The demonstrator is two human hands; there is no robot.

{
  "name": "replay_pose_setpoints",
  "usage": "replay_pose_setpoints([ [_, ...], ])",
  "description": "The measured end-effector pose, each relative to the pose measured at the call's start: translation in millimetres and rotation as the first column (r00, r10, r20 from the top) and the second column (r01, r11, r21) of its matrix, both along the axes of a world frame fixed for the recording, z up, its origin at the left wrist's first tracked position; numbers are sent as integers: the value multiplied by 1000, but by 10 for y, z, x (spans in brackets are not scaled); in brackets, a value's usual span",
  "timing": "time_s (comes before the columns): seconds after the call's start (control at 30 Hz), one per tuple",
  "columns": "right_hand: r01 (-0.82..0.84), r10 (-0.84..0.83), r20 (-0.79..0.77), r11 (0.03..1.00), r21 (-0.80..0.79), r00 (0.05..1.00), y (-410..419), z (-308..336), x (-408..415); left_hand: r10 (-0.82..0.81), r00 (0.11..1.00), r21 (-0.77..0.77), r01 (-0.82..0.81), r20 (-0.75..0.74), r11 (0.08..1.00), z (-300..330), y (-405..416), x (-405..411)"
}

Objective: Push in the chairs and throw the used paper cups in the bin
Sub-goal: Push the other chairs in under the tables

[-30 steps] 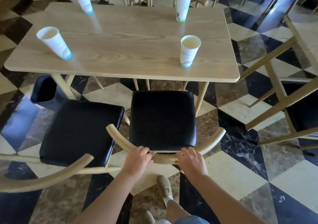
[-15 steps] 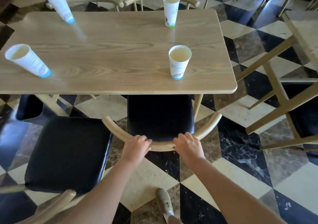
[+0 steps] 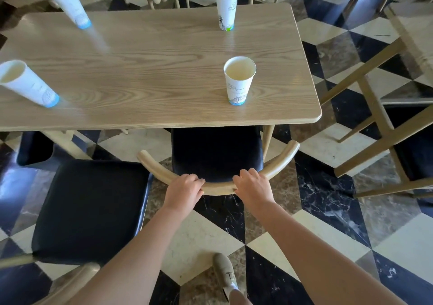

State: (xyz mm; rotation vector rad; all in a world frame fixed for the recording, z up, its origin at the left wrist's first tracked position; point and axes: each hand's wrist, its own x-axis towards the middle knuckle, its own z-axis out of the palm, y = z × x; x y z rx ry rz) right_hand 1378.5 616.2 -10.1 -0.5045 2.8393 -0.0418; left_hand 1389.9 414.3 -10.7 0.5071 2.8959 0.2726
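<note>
Chair slid further under table since 0.5 s ago, left hand and right hand both clamped on its curved backrest; 4 paper cups ahead of hands, nearest cup just beyond right hand looks empty.

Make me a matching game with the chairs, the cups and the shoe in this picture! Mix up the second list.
Things:
1. chair seat in the hands
2. chair seat beside it
3. paper cup nearest the hands
4. shoe

States:
A. standing on the table
B. on the checkered floor
C. partly under the table
D. fully out from the table

Pairs: 1-C, 2-D, 3-A, 4-B
</note>
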Motion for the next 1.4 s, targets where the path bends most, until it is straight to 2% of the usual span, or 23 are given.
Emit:
replay_pose_setpoints([
  [0.1, 39, -39, -11, 999, 29, 999, -54, 65, 84, 20, 1000, 17, -20, 23, 1000, 69, 36, 36],
  [0.3, -1, 0, -43, 1000, -13, 999, -436, 398, 364, 78, 994, 67, -72, -78, 995, 414, -205, 414],
  [0.63, -161, 149, -112, 981, -105, 982, -1916, 1128, 1401, 244, 953, 5, -247, -180, 969, 1055, -1484, 1779],
  [0.8, -287, 274, -133, 953, -98, 953, -2665, 1219, 2082, 319, 924, 30, -321, -210, 947, 1144, -2162, 2589],
  [1.07, -405, 398, -106, 913, -49, 911, -3530, 1230, 2667, 418, 898, -20, -424, -138, 905, 1176, -2994, 3356],
  [1.27, -445, 441, -65, 891, -91, 895, -3995, 1012, 2619, 475, 877, -61, -479, -73, 876, 1038, -3529, 3384],
  [1.4, -439, 439, -29, 892, -105, 898, -4228, 856, 2566, 453, 891, -73, -454, -38, 888, 930, -3781, 3325],
])
